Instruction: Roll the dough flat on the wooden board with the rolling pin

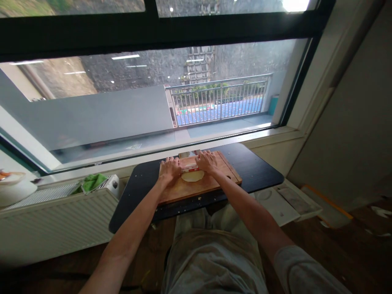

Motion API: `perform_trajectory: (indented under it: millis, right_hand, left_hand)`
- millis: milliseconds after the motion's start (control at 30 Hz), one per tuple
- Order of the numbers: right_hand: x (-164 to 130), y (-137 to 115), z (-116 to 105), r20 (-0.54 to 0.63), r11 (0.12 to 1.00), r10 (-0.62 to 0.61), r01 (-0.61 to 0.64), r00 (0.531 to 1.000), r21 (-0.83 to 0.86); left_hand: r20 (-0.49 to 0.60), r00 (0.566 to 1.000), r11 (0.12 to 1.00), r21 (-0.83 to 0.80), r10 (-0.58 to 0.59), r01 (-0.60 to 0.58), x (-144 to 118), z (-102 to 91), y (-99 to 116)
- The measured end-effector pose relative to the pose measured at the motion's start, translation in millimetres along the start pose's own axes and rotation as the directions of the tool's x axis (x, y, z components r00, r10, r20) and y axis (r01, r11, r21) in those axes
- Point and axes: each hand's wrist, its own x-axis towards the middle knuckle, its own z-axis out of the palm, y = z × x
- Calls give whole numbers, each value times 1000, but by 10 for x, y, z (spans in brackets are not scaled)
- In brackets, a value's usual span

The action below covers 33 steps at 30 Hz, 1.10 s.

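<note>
On a wooden cutting board [180,190] lies a flat, pale, roughly round piece of dough [192,176]. Just beyond it, a bar with a red-and-white printed label [190,168] runs crosswise between my hands; its exact kind is unclear. My left hand [170,168] is closed over the bar's left end. Over the right end, my right hand [207,160] is closed in the same way. Both ends are hidden under my fingers. Behind the bar, a small printed item [187,154] shows at the board's far edge.
The board rests on a black table [257,167] against the window sill, with crumbs along its near edge. A white radiator [61,220] bearing a green cloth [92,182] stands left. At right is a low white shelf [274,207]. My legs are under the table.
</note>
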Motion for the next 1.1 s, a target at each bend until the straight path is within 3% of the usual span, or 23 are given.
perform_trajectory:
  millis: [333,567,900,1100]
  right_hand:
    - [144,-17,-72,44,999,36,-35,998,-12]
    - [319,24,-8,144,996,92,-94,985,9]
    - [545,139,157,132,996,68,-74,989,40]
    - [490,106,128,190,990,126,-136,974,41]
  left_hand:
    - [-18,1000,998,-56,-15,14,199,31,-29]
    - [-33,998,995,-87,-56,53,325,5,-28]
    - [137,986,982,-154,-92,113,656,66,-83]
    - [219,971,979,-158,-94,130,642,62,-101]
